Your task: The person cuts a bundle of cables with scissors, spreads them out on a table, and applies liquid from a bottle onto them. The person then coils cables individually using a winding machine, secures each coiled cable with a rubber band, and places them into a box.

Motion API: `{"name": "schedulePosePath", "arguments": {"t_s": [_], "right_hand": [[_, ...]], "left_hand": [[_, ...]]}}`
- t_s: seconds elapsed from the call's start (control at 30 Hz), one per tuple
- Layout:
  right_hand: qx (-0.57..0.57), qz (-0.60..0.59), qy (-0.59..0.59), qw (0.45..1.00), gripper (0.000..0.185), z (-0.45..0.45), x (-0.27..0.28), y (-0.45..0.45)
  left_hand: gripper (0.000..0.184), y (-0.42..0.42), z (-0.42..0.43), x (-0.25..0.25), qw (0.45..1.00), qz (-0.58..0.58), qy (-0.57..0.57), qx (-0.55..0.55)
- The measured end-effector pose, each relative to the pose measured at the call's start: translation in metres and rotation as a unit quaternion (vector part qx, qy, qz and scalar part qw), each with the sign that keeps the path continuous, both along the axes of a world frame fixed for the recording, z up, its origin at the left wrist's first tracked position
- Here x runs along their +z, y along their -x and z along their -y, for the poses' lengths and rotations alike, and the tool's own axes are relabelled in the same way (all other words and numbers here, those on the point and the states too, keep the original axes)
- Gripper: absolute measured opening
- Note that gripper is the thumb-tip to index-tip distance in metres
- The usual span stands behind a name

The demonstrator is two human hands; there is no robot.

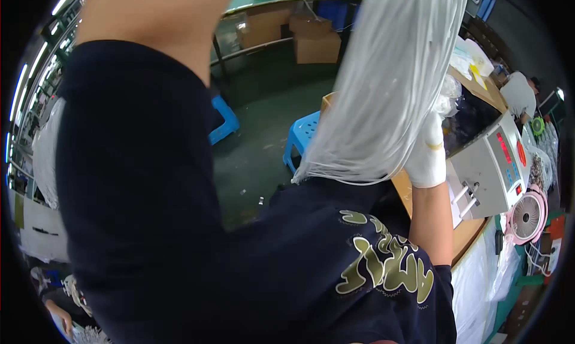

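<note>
Strands (389,86), long, pale and see-through, hang in a thick bundle from one o'clock, their lower ends reaching the front of your dark shirt (251,272) near mid-view. Your left arm (156,14) points up at eleven o'clock and leaves the frame, so your left hand is out of sight; whether its fingers grip the upper end cannot be told. The bundle is probably hung high so its lengths fall together instead of snagging. At three o'clock your gloved right hand (427,155) sits by the bundle's right edge; its fingers are largely hidden, so how far they are curled, or what they have hold of, cannot be told. That spot would suit steadying the side. Crumpled plastic (448,98) lies just beyond it at two o'clock, beside a cardboard box (481,92), likely kept within reach. A white machine (485,167) stands at three o'clock, its pegs (464,194) on the side towards your right arm, presumably for easy access. Past it is a pink fan (527,217), perhaps for cooling.
</note>
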State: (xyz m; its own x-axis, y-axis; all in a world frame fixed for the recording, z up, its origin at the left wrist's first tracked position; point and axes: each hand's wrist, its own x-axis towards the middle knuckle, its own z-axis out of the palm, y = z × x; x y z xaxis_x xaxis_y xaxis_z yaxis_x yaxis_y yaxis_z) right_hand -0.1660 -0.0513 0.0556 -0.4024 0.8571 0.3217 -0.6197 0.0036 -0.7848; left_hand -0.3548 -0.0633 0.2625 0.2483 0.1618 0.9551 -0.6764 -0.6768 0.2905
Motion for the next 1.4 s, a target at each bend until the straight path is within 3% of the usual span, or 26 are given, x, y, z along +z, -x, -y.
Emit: {"name": "schedulePosePath", "arguments": {"t_s": [0.03,0.2,0.3,0.33,0.43,0.5,0.57,0.63,0.73,0.87,0.93,0.97,1.0,1.07,1.1,1.17,1.23,1.3,1.33,1.37,1.4], "right_hand": [[0.030,0.035,-0.045,0.998,0.053,-0.001,-0.005,-0.010],[-0.024,0.302,-0.084,0.949,0.095,0.000,-0.021,0.008],[-0.138,0.526,-0.154,0.825,0.066,-0.005,-0.025,0.041],[-0.204,0.523,-0.214,0.799,0.057,-0.003,-0.018,0.045],[-0.247,0.338,-0.151,0.895,0.041,-0.024,-0.013,0.005],[-0.316,0.226,-0.090,0.917,0.034,-0.046,-0.008,-0.032],[-0.265,0.122,-0.006,0.957,0.030,-0.063,-0.016,-0.033],[-0.209,0.194,0.006,0.958,0.029,-0.049,-0.043,0.008],[-0.172,0.285,-0.008,0.943,0.027,-0.016,-0.048,0.022],[-0.207,0.359,0.013,0.910,0.025,-0.001,-0.023,-0.054],[-0.183,0.410,-0.033,0.893,0.024,0.022,-0.015,-0.067],[-0.210,0.404,-0.167,0.874,0.038,0.036,-0.021,-0.064],[-0.179,0.406,-0.114,0.889,0.038,0.047,-0.011,-0.066],[-0.239,0.609,-0.026,0.756,0.040,0.032,-0.015,-0.108],[-0.305,0.549,-0.096,0.772,0.042,0.038,-0.018,-0.126],[-0.530,0.522,-0.249,0.620,0.041,0.059,0.017,-0.131],[-0.626,0.304,-0.171,0.698,0.041,0.106,0.079,-0.113],[-0.414,0.151,-0.397,0.805,0.039,0.130,0.073,-0.113],[-0.237,0.181,-0.462,0.835,0.044,0.125,0.096,-0.092],[-0.051,0.220,-0.486,0.844,0.056,0.120,0.120,-0.070],[0.046,0.277,-0.379,0.882,0.074,0.129,0.117,-0.046]], "left_hand": [[0.016,-0.001,0.014,-0.014,1.000,-0.010,-0.021,-0.012],[0.018,0.006,0.060,-0.069,0.996,-0.036,-0.071,-0.043],[0.019,0.010,0.071,-0.078,0.995,-0.036,-0.077,-0.042],[0.020,0.010,0.074,-0.080,0.995,-0.037,-0.079,-0.041],[0.021,0.012,0.077,-0.080,0.995,-0.033,-0.088,-0.020],[0.022,0.013,0.079,-0.081,0.995,-0.029,-0.093,-0.011],[0.023,0.014,0.079,-0.083,0.995,-0.024,-0.096,-0.004],[0.024,0.013,0.082,-0.082,0.994,-0.020,-0.103,0.004],[0.025,0.012,0.082,-0.078,0.993,-0.014,-0.108,0.033],[0.027,0.015,0.082,-0.074,0.990,0.006,-0.113,0.087],[0.028,0.013,0.080,-0.070,0.988,0.014,-0.115,0.101],[0.028,0.010,0.079,-0.069,0.988,0.020,-0.115,0.099],[0.029,0.007,0.077,-0.068,0.989,0.026,-0.113,0.096],[0.030,0.002,0.076,-0.065,0.990,0.034,-0.112,0.081],[0.030,0.000,0.075,-0.063,0.990,0.040,-0.113,0.073],[0.031,-0.003,0.073,-0.059,0.992,0.047,-0.105,0.059],[0.032,-0.008,0.071,-0.053,0.992,0.053,-0.106,0.051],[0.033,-0.012,0.070,-0.046,0.991,0.059,-0.107,0.047],[0.033,-0.013,0.067,-0.041,0.991,0.063,-0.110,0.051],[0.034,-0.015,0.065,-0.034,0.990,0.068,-0.111,0.059],[0.034,-0.016,0.064,-0.028,0.990,0.073,-0.104,0.055]]}}
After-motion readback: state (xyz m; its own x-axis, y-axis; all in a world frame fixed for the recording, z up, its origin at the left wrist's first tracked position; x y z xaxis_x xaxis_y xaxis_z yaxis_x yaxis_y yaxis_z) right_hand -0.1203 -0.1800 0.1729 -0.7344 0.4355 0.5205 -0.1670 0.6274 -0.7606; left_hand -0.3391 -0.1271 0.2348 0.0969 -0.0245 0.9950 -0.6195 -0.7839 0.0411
